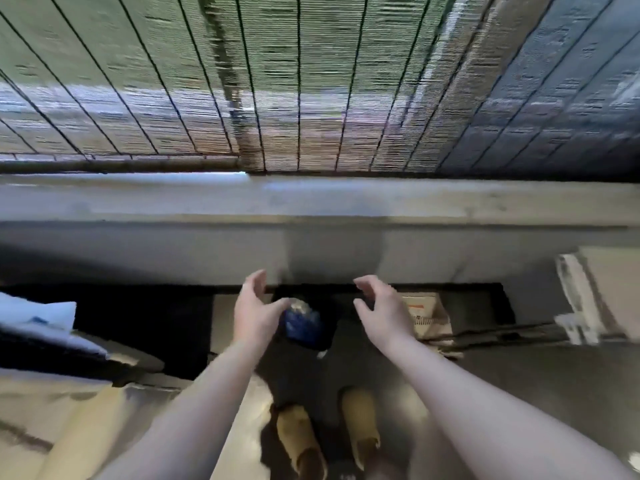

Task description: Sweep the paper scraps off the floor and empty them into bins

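Frame blurred. Both hands reach forward over the floor [519, 386], apart from each other, holding nothing. Left hand [252, 311]: fingers [255, 280] loosely curved, spread from thumb. Right hand [382, 311]: fingers [363, 283] loosely curved too. Dark blue rounded object [300, 323] sits between the hands, at 3 o'clock of the left thumb, just beside it; contact unclear. What it is, cannot tell. No paper scraps identifiable. Tan slippers [301, 434] at 6 o'clock. Cardboard box [427, 315] at 3 o'clock of right hand. Woven blind [311, 81] at 12 o'clock.
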Action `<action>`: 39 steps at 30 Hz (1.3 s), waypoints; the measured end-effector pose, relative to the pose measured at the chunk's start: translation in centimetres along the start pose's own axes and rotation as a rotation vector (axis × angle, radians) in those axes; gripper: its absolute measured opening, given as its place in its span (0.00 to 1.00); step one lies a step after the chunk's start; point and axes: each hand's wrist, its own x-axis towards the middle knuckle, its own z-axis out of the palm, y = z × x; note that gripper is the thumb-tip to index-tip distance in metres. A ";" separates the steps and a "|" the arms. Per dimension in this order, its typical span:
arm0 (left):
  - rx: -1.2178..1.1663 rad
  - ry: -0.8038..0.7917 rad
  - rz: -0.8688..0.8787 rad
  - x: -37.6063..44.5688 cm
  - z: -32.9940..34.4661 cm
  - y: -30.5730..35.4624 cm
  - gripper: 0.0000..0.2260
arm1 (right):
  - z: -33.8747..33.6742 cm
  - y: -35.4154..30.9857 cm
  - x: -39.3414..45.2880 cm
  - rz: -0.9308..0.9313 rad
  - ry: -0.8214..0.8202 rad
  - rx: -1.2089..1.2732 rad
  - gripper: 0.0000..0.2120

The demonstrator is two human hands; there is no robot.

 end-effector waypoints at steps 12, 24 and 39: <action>0.085 -0.368 0.346 -12.2 13.4 7.9 0.25 | -13.4 7.1 -11.3 0.127 0.317 0.033 0.14; -0.024 -0.376 0.363 -26.9 26.5 9.9 0.23 | -25.9 19.8 -18.0 0.070 0.401 0.109 0.10; 0.010 -0.287 0.358 -28.5 30.9 12.7 0.21 | -32.4 20.8 -14.5 0.058 0.325 0.295 0.11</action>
